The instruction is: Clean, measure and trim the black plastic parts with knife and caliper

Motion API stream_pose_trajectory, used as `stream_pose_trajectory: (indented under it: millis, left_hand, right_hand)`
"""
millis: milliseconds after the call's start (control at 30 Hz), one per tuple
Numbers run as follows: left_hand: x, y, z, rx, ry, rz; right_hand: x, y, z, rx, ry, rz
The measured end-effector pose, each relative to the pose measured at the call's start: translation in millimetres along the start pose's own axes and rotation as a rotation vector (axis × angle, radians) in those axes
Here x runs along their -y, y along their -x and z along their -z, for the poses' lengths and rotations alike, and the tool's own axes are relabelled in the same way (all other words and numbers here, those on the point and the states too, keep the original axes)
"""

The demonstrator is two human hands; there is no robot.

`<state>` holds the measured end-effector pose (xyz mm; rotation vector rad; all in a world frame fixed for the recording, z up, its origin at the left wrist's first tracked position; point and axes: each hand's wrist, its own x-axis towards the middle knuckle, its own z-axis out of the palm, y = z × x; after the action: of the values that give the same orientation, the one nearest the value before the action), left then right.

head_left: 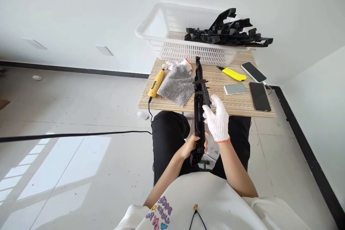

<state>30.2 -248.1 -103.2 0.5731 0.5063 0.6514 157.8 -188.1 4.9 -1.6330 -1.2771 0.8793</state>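
a long black plastic part (198,97) stands nearly upright over the seated person's lap, its top end reaching above the striped table (242,109). the bare left hand (192,145) is clenched round its lower end; the gloved right hand (217,120) lies against its middle, and whether it grips cannot be told. the piece looks light and stiff, ribbed rather than slippery, and best held low and at mid-length. on the table: one white basket (151,25) with a heap of similar black parts (229,30), too tangled to count, one yellow power tool (156,82), one grey cloth (176,84), one spare glove (179,64), one yellow cutter (233,74) and three phones (259,96).
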Motion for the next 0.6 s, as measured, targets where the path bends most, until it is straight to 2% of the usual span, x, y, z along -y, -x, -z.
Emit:
stream_pose_trajectory:
  millis: [100, 300, 467, 600]
  left_hand:
    - [4.0, -3.2, -1.2, -0.007, -0.014, 0.021]
    - [8.9, -8.2, -1.1, 0.001, -0.001, 0.028]
    - [6.7, -9.1, -3.5, -0.011, -0.046, 0.043]
    - [7.1, -9.8, -4.2, -0.001, -0.086, 0.068]
  right_hand:
    - [5.6, 0.0, -4.7, -0.024, -0.134, -0.081]
    - [10.1, 1.8, -7.6, -0.052, -0.187, -0.199]
    - [12.2, 4.5, -9.5, -0.043, -0.174, -0.256]
    - [9.4, 3.3, -8.4, -0.036, -0.019, -0.194]
